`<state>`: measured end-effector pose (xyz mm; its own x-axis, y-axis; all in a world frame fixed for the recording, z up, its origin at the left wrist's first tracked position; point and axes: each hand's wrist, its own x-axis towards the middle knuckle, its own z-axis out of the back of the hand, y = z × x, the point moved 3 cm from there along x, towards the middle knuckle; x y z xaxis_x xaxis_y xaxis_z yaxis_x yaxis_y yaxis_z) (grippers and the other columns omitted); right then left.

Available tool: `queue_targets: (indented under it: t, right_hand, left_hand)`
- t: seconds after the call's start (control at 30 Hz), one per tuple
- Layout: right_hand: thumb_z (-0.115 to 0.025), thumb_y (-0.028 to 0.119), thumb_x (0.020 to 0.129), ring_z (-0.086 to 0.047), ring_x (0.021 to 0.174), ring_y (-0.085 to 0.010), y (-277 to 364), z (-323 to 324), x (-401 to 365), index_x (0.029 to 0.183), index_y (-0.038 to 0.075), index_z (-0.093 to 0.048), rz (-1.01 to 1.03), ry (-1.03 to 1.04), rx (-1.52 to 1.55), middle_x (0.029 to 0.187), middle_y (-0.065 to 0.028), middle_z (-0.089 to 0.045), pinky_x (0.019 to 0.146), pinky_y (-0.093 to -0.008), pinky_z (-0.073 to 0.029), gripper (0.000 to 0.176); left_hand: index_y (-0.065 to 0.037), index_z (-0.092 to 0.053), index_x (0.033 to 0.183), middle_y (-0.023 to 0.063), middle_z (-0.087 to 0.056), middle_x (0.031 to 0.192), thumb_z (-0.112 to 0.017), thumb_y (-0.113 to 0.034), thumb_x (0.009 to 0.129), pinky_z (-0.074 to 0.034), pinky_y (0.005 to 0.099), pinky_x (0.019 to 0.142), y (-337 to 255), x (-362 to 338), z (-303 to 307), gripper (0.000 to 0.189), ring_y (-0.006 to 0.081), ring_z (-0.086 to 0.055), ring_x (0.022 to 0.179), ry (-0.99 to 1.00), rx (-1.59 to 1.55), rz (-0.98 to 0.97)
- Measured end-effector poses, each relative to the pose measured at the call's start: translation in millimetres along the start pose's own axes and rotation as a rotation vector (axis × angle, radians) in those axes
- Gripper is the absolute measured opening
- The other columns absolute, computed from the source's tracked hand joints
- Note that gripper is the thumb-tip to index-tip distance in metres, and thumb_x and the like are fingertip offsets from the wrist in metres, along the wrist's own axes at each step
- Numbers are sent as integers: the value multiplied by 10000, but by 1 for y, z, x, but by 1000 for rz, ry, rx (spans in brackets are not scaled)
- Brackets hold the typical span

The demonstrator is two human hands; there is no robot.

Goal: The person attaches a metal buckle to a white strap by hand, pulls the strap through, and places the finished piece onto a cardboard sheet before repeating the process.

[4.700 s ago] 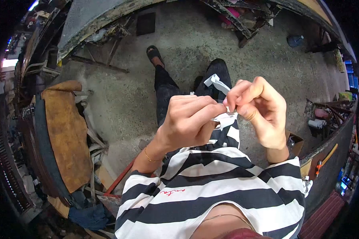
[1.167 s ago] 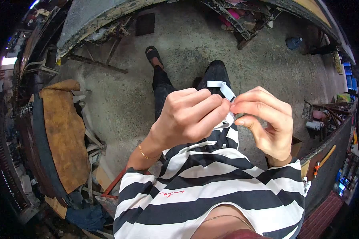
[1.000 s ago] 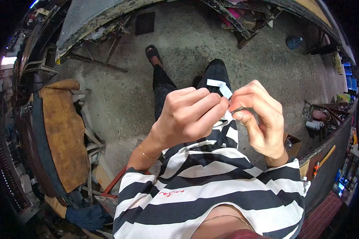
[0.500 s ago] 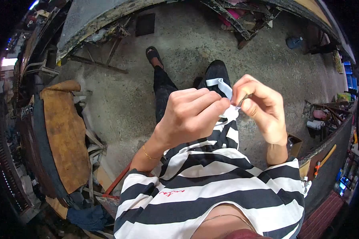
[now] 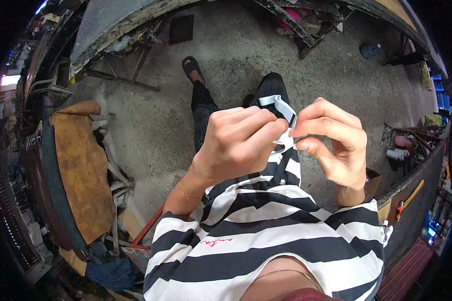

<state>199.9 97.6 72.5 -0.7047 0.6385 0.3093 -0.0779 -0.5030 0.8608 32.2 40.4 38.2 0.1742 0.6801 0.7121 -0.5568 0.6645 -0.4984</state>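
My left hand (image 5: 243, 140) is closed on a white strap (image 5: 280, 104), its thumb and forefinger pressed together. A flat, folded length of the strap sticks out beyond the knuckles, with a small dark piece at its edge, too small to name. More white strap (image 5: 286, 142) loops below the fingertips. My right hand (image 5: 334, 143) is close beside it on the right. Its forefinger tip is at the strap, while the thumb stands a little apart from it. What lies inside the left fist is hidden.
A chair with a worn brown cover (image 5: 83, 175) stands at the left, a dark blue cloth (image 5: 113, 273) below it. A grey-topped table (image 5: 105, 35) spans the upper left. At the right, an orange-handled tool (image 5: 400, 210) lies on a dark board (image 5: 412, 215).
My right thumb and forefinger have come apart from their pinch, and the right hand has shifted slightly right. The strap's dark piece now shows. My left hand keeps its grip.
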Motion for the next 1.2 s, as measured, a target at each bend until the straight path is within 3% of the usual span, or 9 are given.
queue_targets:
  t: [0.27, 0.4, 0.6, 0.67, 0.77, 0.83, 0.87, 1.0, 1.2]
  right_hand:
    - [-691, -36, 681, -570, 727, -267, 12, -10, 7, 827, -16, -588, 165, -52, -389, 844, -132, -602, 634, -341, -457, 180]
    - [-630, -32, 733, -554, 800, -324, 1, -7, 11, 825, -12, -527, 126, 63, -223, 870, -144, -548, 692, -392, -469, 139]
    - [-615, -18, 797, -533, 778, -351, -14, -9, 16, 855, -18, -529, 58, 155, -198, 848, -156, -529, 687, -387, -452, 104]
    - [-615, -13, 795, -533, 779, -353, -23, -7, 16, 863, -19, -536, 39, 201, -165, 841, -161, -524, 682, -386, -448, 104]
    - [-593, -18, 825, -543, 767, -265, -35, -7, 14, 859, -18, -535, -30, 252, -23, 820, -111, -524, 665, -346, -428, 67]
    - [-562, -22, 860, -519, 781, -149, -45, -6, 11, 854, -17, -538, -337, 217, 425, 843, -48, -525, 664, -289, -408, 25]
    - [-528, -18, 897, -487, 785, -92, -45, -7, 12, 864, -21, -543, -274, 144, 528, 873, -20, -516, 677, -252, -396, 37]
    - [-621, -53, 851, -558, 753, -86, -49, -3, 9, 967, -49, -633, -254, -8, 692, 923, -65, -592, 654, -207, -450, 116]
    - [-680, -81, 793, -634, 660, -99, -38, 12, 10, 991, -58, -713, -164, 30, 454, 840, -111, -667, 546, -193, -467, 202]
  left_hand:
    - [25, -633, 831, 101, -618, 734, -634, 40, 582, -473, 313, 494, -2, 1, -4, 250, 234, -615, 577, 112, 191, 12]
    - [25, -630, 830, 103, -613, 733, -632, 40, 588, -477, 315, 505, -2, 4, -1, 243, 238, -616, 583, 124, 226, 38]
    - [10, -621, 811, 95, -614, 748, -629, 33, 607, -484, 331, 526, 7, -4, -7, 206, 237, -617, 604, 175, 186, 92]
    - [-35, -569, 748, 39, -497, 689, -639, -37, 629, -442, 301, 502, 8, -6, -11, 138, 170, -559, 586, 154, 208, 30]
    - [-30, -587, 762, 42, -525, 693, -648, -36, 630, -465, 304, 510, 10, -7, -13, 146, 176, -579, 592, 140, 160, 58]
    - [-24, -602, 781, 48, -551, 705, -653, -31, 637, -477, 307, 513, 12, -7, -12, 153, 185, -591, 593, 102, 97, 75]
    - [-18, -617, 800, 54, -577, 717, -658, -26, 644, -489, 310, 517, 13, -9, -10, 162, 194, -604, 594, 65, 39, 95]
    - [-2, -639, 843, 80, -617, 748, -653, -5, 664, -511, 318, 528, 12, -11, -6, 179, 216, -631, 608, 43, -35, 120]
    - [8, -642, 884, 111, -626, 789, -639, 25, 665, -528, 327, 550, 14, -2, -3, 219, 239, -647, 632, 83, -147, 163]
